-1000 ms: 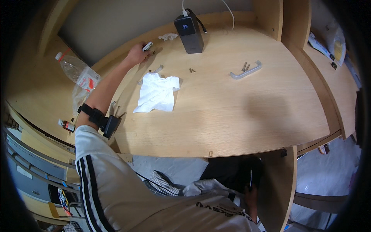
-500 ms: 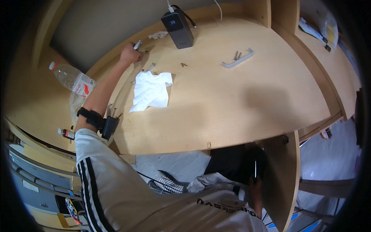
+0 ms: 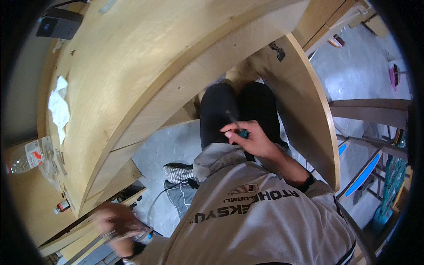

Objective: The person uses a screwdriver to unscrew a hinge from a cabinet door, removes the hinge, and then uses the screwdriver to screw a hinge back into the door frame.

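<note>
My right hand (image 3: 251,141) is closed round the green handle (image 3: 242,133) of a screwdriver above my dark-trousered legs, its thin shaft pointing away from me. My left hand (image 3: 115,221), smeared by motion, is low at the left, by the desk's curved front edge; its fingers and any contents cannot be made out. On the wooden desk (image 3: 132,62) lie a crumpled white tissue (image 3: 59,106) and small metal pieces (image 3: 72,52). A dark power bank (image 3: 59,24) with a cable is in the upper left corner.
A clear plastic bottle (image 3: 24,160) and a small brown bottle (image 3: 62,206) lie at the left. A wooden panel (image 3: 316,132) with a dark hinge (image 3: 277,51) stands right of my legs. Striped cloth (image 3: 176,171) lies on the floor; metal rails with blue parts (image 3: 362,176) are at the right.
The view has tilted down toward my lap. My left hand has come back from the desk's rear, where it held a small white object. The screwdriver in my right hand shows more clearly.
</note>
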A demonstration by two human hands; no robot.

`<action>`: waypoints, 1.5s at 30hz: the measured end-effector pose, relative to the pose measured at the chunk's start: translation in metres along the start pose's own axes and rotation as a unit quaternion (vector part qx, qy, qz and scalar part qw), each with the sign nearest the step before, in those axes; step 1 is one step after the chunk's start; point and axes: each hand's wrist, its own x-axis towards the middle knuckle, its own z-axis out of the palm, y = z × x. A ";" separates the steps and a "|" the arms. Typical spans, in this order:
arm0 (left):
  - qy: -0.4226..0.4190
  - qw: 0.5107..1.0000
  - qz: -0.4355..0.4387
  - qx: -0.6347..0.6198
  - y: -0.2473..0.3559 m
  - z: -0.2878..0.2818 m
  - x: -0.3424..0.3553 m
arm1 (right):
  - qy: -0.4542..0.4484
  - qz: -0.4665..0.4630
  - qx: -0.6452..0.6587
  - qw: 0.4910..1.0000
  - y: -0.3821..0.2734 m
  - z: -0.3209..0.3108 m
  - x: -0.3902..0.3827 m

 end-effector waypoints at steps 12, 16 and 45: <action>-0.194 0.824 -0.301 -0.438 -0.152 0.255 0.080 | 0.135 -0.017 -0.025 0.990 0.028 0.020 -0.033; -0.223 0.802 -0.371 -0.411 -0.161 0.282 0.100 | 0.315 -0.016 0.028 0.948 0.038 0.024 -0.036; -0.291 0.701 -0.383 -0.526 -0.193 0.301 0.087 | 0.450 0.133 0.016 0.883 0.038 0.012 -0.094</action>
